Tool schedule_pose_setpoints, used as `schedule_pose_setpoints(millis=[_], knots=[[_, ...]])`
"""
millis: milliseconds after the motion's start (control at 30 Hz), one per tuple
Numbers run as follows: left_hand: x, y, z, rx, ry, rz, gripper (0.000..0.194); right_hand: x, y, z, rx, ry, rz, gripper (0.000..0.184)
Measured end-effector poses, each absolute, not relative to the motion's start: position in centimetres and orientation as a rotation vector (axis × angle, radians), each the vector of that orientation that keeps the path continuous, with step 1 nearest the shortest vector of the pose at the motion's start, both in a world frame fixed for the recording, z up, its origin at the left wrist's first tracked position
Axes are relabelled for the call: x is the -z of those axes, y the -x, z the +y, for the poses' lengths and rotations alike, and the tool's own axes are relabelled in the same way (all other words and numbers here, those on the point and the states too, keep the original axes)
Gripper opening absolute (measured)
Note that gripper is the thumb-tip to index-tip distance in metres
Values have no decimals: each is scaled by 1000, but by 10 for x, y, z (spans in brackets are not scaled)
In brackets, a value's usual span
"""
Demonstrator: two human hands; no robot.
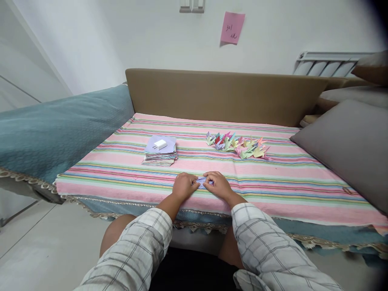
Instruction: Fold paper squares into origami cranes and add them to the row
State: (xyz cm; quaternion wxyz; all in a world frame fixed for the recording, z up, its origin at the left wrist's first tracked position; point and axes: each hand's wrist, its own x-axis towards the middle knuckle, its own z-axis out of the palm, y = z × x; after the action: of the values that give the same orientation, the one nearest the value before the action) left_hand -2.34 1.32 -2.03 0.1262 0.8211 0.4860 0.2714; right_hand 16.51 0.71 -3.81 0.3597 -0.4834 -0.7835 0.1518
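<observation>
Between my two hands a small piece of folded purple paper [202, 183] lies on the striped cloth [121, 178]. My left hand [185, 185] pinches its left side, thumb and fingers pressed close together. On the opposite side, my right hand [217, 184] holds the paper with its thumb and forefinger. The hands cover part of the paper, so its exact folds cannot be made out. Farther back to the left stands a stack of square paper sheets [160, 157], purple on top, with a white plug adapter [159, 144] resting on it. Several colourful folded paper cranes [238, 145] sit at the back right.
A brown backrest [224, 95] runs along the back of the seat. Grey cushions [342, 149] pile up at the right, and a blue-covered armrest [66, 129] bounds the left. A pink note [232, 28] sticks to the wall. One small brownish thing [347, 190] lies near the cushion.
</observation>
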Motion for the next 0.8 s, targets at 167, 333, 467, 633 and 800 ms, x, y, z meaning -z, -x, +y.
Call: schedule_pose_setpoints(millis=[167,333,467,633,800], knots=[[23,25,14,-791,-2402,1414,14,40,-172,7,-454,1160,-1994,16],[24,25,12,-822,-2396,1414,13,42,-175,3,-347,1057,-2007,21],[25,25,12,-839,-2409,1405,13,43,-172,0,-215,1041,-2089,24],[26,25,12,-856,-2420,1410,15,45,-166,-2,-83,1106,-2241,27],[27,25,13,-860,-2397,1402,16,43,-164,-6,12,1130,-2275,28]])
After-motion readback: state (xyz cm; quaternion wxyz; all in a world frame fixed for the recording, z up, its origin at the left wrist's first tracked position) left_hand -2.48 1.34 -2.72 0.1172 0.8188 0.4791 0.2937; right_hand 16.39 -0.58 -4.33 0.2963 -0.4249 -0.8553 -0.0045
